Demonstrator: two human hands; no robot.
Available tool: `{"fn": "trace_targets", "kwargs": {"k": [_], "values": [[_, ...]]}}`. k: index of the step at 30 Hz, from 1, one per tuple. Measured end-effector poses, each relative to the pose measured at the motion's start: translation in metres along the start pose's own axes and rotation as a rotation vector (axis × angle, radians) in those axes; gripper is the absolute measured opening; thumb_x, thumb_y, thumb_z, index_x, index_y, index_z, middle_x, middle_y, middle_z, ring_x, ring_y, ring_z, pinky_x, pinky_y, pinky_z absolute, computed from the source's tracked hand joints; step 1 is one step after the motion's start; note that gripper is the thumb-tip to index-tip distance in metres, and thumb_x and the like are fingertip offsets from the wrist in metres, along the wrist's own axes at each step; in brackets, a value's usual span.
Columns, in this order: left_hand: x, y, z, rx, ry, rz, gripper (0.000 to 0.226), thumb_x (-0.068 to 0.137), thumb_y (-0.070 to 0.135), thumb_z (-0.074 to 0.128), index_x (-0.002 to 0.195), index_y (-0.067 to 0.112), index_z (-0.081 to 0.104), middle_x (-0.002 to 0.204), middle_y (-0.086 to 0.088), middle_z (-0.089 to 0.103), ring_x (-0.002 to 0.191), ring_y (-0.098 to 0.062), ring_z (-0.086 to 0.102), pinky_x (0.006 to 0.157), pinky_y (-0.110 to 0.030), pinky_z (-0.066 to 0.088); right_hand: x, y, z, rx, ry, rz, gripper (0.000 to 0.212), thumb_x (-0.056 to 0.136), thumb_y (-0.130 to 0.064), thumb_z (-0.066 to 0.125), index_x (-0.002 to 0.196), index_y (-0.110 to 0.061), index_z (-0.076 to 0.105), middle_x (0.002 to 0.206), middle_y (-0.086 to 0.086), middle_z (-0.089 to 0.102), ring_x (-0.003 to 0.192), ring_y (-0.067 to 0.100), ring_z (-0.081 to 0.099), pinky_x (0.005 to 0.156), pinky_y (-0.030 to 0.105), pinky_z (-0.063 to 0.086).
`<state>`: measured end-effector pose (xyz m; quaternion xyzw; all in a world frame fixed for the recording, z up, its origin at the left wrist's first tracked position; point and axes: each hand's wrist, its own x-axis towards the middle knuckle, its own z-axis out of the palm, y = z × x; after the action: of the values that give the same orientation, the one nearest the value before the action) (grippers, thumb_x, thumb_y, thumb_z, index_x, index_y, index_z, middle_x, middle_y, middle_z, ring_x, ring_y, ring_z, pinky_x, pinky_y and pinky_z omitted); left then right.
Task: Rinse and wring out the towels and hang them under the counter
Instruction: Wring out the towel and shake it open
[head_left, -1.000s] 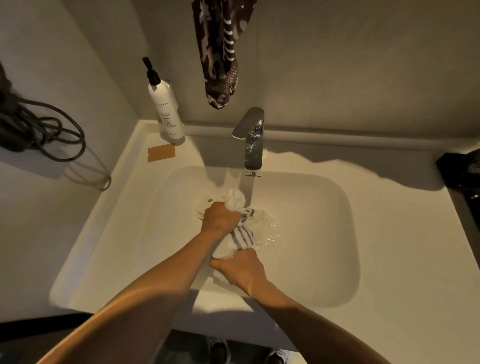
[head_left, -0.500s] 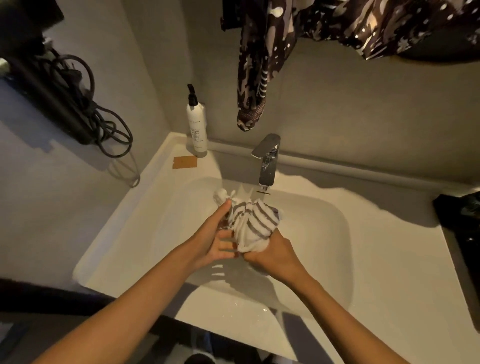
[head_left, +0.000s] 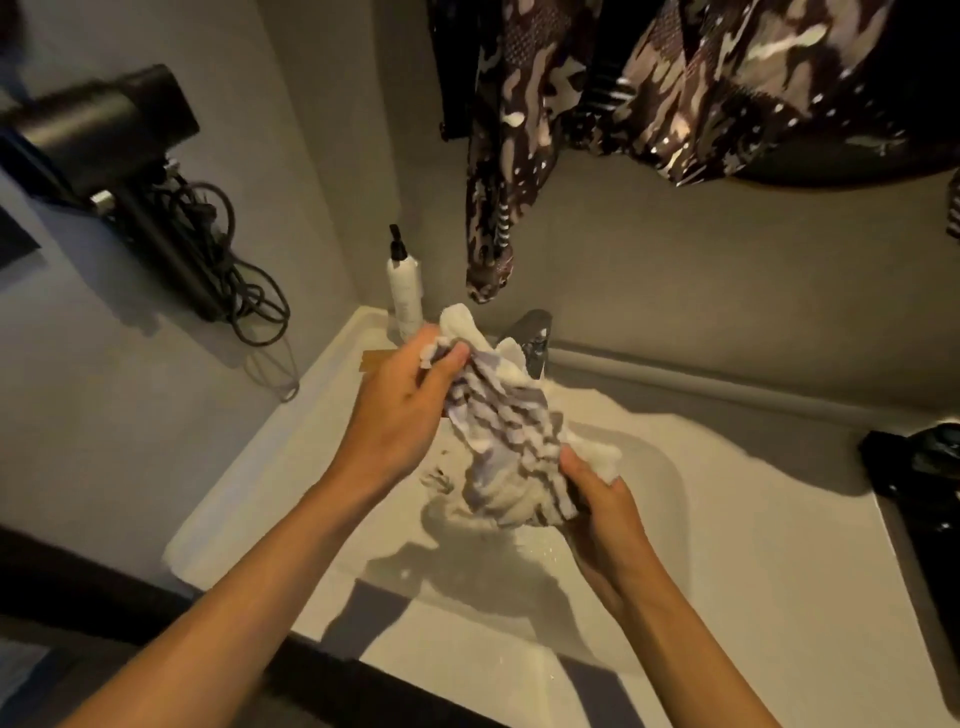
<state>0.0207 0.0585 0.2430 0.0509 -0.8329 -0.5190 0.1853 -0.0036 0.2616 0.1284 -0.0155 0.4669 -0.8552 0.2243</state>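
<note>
Two hands on one striped towel (head_left: 498, 431), bunched, held above sink basin (head_left: 670, 499). My left hand (head_left: 400, 415) grips upper end, thumb pressed over fabric, fingers curled behind. My right hand (head_left: 602, 514) grips lower end, fingers wrapped under folds. Towel stretched slantwise between them, in front of faucet (head_left: 535, 338). Pump bottle (head_left: 405, 291) upright at sink's back left corner. Hair dryer (head_left: 109, 124) with coiled cord on left wall. Patterned cloth (head_left: 498, 171) hangs above faucet.

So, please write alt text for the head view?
Both hands, left hand and right hand, grip a striped towel above a white sink. A soap bottle stands behind, and patterned cloth hangs above.
</note>
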Motion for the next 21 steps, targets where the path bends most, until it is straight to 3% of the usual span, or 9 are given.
{"fn": "trace_targets", "kwargs": {"k": [2, 4, 7, 10, 12, 15, 17, 19, 21], "values": [[0.018, 0.031, -0.014, -0.031, 0.100, 0.077, 0.024, 0.094, 0.054, 0.049, 0.080, 0.036, 0.059, 0.069, 0.014, 0.063, 0.066, -0.006, 0.058, 0.065, -0.038, 0.050, 0.003, -0.005, 0.001, 0.054, 0.053, -0.003, 0.035, 0.089, -0.017, 0.069, 0.121, -0.006, 0.069, 0.122, 0.020, 0.070, 0.113, 0.034, 0.066, 0.095, 0.045, 0.054], [0.036, 0.058, -0.017, -0.171, 0.125, 0.053, 0.023, 0.093, 0.051, 0.052, 0.077, 0.037, 0.061, 0.070, 0.013, 0.061, 0.070, -0.011, 0.058, 0.069, -0.042, 0.050, 0.004, -0.010, 0.003, 0.075, 0.097, 0.019, 0.016, 0.091, -0.007, 0.064, 0.102, -0.008, 0.076, 0.106, 0.020, 0.073, 0.097, 0.032, 0.068, 0.089, 0.046, 0.053], [0.052, 0.108, -0.020, -0.037, 0.104, 0.299, 0.025, 0.099, 0.042, 0.050, 0.085, 0.023, 0.060, 0.072, 0.008, 0.059, 0.070, -0.005, 0.054, 0.071, -0.033, 0.048, 0.000, -0.020, 0.025, -0.097, 0.117, -0.002, 0.008, 0.088, -0.018, 0.071, 0.092, -0.014, 0.077, 0.096, 0.016, 0.074, 0.085, 0.027, 0.071, 0.085, 0.045, 0.057], [0.065, 0.162, -0.030, 0.147, 0.178, 0.591, 0.033, 0.102, 0.036, 0.051, 0.091, 0.005, 0.056, 0.071, -0.006, 0.059, 0.060, -0.005, 0.051, 0.059, -0.029, 0.041, -0.012, -0.048, 0.046, -0.694, 0.173, -0.327, 0.009, 0.094, -0.017, 0.065, 0.093, -0.020, 0.074, 0.087, 0.000, 0.071, 0.084, 0.015, 0.068, 0.074, 0.022, 0.054], [0.074, 0.194, -0.040, 0.147, 0.194, 0.719, 0.027, 0.103, 0.027, 0.052, 0.093, 0.002, 0.058, 0.070, -0.011, 0.060, 0.059, -0.017, 0.055, 0.056, -0.034, 0.040, -0.022, -0.076, 0.051, -1.064, 0.316, -0.638, 0.012, 0.092, -0.010, 0.062, 0.081, -0.014, 0.063, 0.086, 0.002, 0.058, 0.082, 0.018, 0.059, 0.067, 0.026, 0.048], [0.091, 0.240, -0.052, 0.052, 0.273, 0.779, 0.015, 0.101, 0.006, 0.051, 0.102, -0.003, 0.063, 0.080, -0.009, 0.066, 0.069, -0.014, 0.060, 0.062, -0.027, 0.045, -0.035, -0.123, 0.074, -1.157, 0.389, -0.881, 0.014, 0.091, -0.030, 0.054, 0.082, -0.019, 0.058, 0.092, 0.000, 0.051, 0.082, 0.018, 0.055, 0.065, 0.026, 0.045], [0.106, 0.266, -0.056, -0.074, 0.329, 0.675, 0.021, 0.100, 0.000, 0.049, 0.084, 0.005, 0.061, 0.074, -0.001, 0.060, 0.061, 0.003, 0.052, 0.060, -0.016, 0.039, -0.036, -0.149, 0.095, -0.955, 0.215, -0.830, 0.017, 0.091, -0.041, 0.059, 0.094, -0.024, 0.059, 0.091, -0.008, 0.063, 0.081, 0.011, 0.063, 0.062, 0.019, 0.048], [0.121, 0.287, -0.053, -0.137, 0.362, 0.597, 0.041, 0.099, -0.007, 0.043, 0.065, 0.015, 0.035, 0.063, 0.004, 0.034, 0.054, -0.002, 0.031, 0.057, -0.017, 0.027, -0.030, -0.159, 0.111, -0.793, 0.036, -0.656, 0.023, 0.088, -0.031, 0.073, 0.106, -0.025, 0.059, 0.082, -0.021, 0.071, 0.071, -0.004, 0.066, 0.059, 0.010, 0.050], [0.129, 0.294, -0.047, -0.063, 0.357, 0.493, 0.030, 0.104, -0.001, 0.037, 0.076, 0.010, 0.032, 0.067, 0.004, 0.027, 0.060, -0.009, 0.025, 0.059, -0.019, 0.023, -0.022, -0.147, 0.121, -0.770, -0.048, -0.419, 0.026, 0.091, -0.024, 0.071, 0.098, 0.000, 0.063, 0.062, -0.008, 0.068, 0.053, 0.009, 0.063, 0.049, 0.029, 0.055]]}}
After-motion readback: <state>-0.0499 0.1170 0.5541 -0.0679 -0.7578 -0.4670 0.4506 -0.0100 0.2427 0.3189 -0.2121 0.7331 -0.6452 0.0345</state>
